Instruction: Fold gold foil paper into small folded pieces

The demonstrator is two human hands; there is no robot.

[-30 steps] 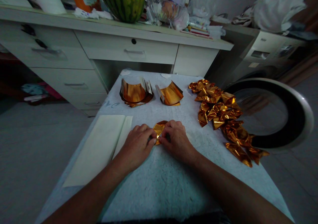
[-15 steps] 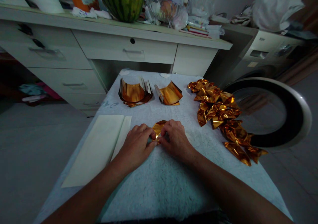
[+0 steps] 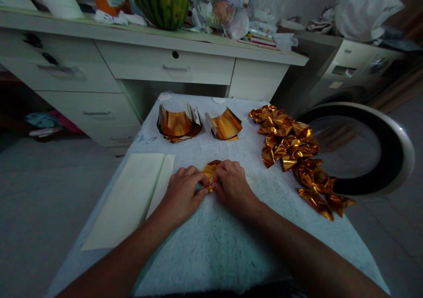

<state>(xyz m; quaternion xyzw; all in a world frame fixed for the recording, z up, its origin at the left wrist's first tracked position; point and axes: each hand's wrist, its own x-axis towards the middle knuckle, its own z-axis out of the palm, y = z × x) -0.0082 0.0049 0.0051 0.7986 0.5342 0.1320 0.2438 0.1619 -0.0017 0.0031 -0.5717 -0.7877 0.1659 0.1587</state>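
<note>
Between my hands, low over the cloth-covered table, is a piece of gold foil paper, partly hidden by my fingers. My left hand pinches its left side between thumb and fingers. On the right, my right hand is closed on the same foil, fingertips bent down against it. A stack of curved gold foil sheets lies beyond my hands, with a smaller curved stack beside it. Several folded, shiny gold foil pieces are heaped at the right.
Flat pale paper lies left of my left hand. Behind the table stands a white drawer cabinet carrying a watermelon and plastic bags. A washing machine's open round door juts out close to the table's right edge.
My right fingers have shifted slightly on the foil, and a little more of it shows between my hands. The stacks and the heap stay as they were.
</note>
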